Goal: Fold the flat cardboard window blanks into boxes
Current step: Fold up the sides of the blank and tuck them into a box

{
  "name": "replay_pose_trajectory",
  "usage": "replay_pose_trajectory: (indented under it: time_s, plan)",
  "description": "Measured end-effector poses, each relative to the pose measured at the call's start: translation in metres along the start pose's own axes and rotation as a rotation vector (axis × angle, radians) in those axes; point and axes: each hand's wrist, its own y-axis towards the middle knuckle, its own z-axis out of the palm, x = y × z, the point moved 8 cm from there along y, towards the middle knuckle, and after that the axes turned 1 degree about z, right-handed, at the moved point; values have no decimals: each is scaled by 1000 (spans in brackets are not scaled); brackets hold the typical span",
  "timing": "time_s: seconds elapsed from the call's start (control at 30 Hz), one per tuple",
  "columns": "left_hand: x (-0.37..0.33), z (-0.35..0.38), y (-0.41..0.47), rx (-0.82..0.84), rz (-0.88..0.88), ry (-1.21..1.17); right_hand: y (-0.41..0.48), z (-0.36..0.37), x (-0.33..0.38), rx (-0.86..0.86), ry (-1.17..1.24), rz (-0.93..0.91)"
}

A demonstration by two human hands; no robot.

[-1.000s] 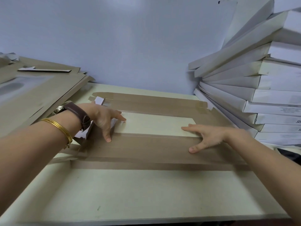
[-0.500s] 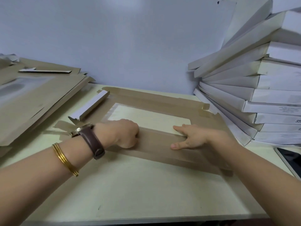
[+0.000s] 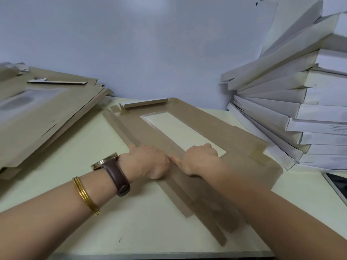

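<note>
A brown cardboard window blank (image 3: 236,139) lies diagonally on the cream table (image 3: 131,228), its rectangular window (image 3: 180,134) showing the table through it. At its far end a narrow flap (image 3: 144,103) stands folded up, white side out. My left hand (image 3: 148,162) and my right hand (image 3: 201,160) sit side by side on the long panel along the window's near edge. Both have curled fingers that grip that panel; the fingertips are hidden. My right thumb points left and touches my left hand.
A pile of flat brown blanks (image 3: 47,117) fills the left side of the table. A tall leaning stack of folded white boxes (image 3: 300,102) stands at the right against the wall. A dark phone or tablet (image 3: 338,182) lies at the right edge.
The blank has swung round from lying crosswise to lying diagonally. My hands have come together from apart, and their fingers have curled onto the long panel.
</note>
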Motion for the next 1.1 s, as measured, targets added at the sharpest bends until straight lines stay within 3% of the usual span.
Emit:
replay_pose_trajectory:
  time_s: [0.43, 0.63, 0.73, 0.87, 0.93, 1.03, 1.1]
  plan:
    - [50, 12, 46, -71, -76, -18, -9, -3, -16, -74, 243, -278]
    - [62, 12, 60, -69, -66, -55, -9, 22, -45, 41, 243, -276]
    - [57, 1, 56, -184, -63, 28, -12, 28, -50, 58, 279, -264]
    - [35, -22, 40, -473, 33, 170, -7, 29, -43, 6, 245, -232]
    - [25, -26, 37, -496, 142, 61, -2, 29, -39, -18, 229, -212]
    - [23, -22, 30, -328, 213, -353, 8, 27, -35, -49, 233, -183]
    - [24, -19, 23, -275, 242, -499, 13, 25, -34, -62, 246, -174]
